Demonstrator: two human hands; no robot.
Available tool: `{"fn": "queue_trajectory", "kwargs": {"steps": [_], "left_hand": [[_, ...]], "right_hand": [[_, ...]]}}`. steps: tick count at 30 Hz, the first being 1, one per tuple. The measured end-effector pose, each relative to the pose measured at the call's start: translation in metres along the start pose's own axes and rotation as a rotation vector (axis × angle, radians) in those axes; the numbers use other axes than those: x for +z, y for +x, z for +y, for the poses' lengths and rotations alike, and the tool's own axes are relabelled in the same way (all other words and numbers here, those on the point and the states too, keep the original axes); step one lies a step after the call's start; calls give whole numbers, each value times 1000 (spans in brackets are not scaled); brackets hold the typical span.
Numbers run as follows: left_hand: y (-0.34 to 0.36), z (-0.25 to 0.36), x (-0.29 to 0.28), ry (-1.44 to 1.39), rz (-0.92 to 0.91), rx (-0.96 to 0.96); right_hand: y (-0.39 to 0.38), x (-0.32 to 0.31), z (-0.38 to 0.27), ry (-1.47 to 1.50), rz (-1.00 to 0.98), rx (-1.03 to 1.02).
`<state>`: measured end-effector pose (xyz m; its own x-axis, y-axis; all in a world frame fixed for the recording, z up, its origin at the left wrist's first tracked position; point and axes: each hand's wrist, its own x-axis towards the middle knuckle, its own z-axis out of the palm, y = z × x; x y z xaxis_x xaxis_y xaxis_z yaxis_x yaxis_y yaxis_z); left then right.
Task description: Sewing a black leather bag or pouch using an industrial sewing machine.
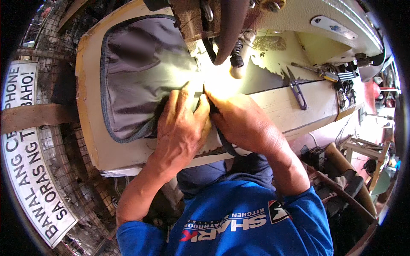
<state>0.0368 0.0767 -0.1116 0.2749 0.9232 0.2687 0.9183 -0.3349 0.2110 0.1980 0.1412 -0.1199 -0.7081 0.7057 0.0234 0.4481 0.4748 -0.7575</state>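
Note:
A dark grey fabric panel (136,96) with a darker bound edge lies on the pale sewing table, left of the sewing machine (290,17). My left hand (181,121) is closed on the panel's near right edge, its index finger stretched toward the needle area. Close beside it, my right hand (245,121) pinches a dark binding strip (226,143) that hangs down toward the table's front edge. Both sets of fingertips sit in bright glare just below the machine head. The glare hides the needle and the exact spot where strip and panel meet.
Thread snips (297,89) lie on the table at the right, near a yellow-handled screwdriver (326,76) and a pile of small metal parts (347,91). A lamp bulb (238,70) hangs close above my right hand. Wire mesh with a white sign (32,170) stands left.

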Motion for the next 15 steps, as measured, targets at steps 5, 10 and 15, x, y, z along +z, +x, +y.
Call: {"fn": "queue_trajectory", "kwargs": {"steps": [5, 10, 15], "left_hand": [[-2, -5, -1, -22, 19, 49], [8, -11, -1, -40, 2, 35], [16, -15, 5, -32, 57, 42]], "right_hand": [[4, -3, -11, -134, -73, -7], [11, -1, -5, -109, -4, 26], [15, -7, -2, -63, 34, 15]]}}
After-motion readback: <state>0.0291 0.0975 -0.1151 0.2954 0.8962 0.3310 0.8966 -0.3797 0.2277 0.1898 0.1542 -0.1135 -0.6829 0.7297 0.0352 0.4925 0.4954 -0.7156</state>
